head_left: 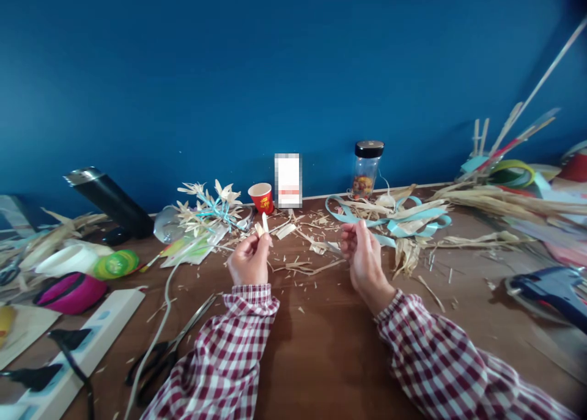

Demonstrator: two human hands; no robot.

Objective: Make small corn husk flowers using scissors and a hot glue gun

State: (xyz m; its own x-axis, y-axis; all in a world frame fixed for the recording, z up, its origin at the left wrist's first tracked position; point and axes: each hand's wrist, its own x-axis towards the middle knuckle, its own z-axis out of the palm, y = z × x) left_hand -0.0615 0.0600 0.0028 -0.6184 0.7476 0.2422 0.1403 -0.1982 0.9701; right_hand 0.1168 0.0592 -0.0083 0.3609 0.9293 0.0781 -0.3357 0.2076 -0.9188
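Note:
My left hand (250, 258) is closed in a pinch on small pale pieces of dried husk (265, 225), which stick up past the fingertips. A red paper cup (261, 198) stands just behind it. To the right, my right hand (365, 260) is raised above the table, its fingers loosely bent and apart, with nothing visible in them. Behind that hand lie a light blue ribbon (424, 226) and a crumpled husk (407, 256). A bunch of pale husk flowers with blue stems (208, 207) rests left of the cup.
Black-handled scissors (158, 359) and a white power strip (107, 322) lie at the left front, with a white cable between. A black flask (114, 203) leans further back. A lidded jar (365, 172) stands by the blue wall. At right is a glue gun (550, 285). Husk scraps litter the brown table (321, 359).

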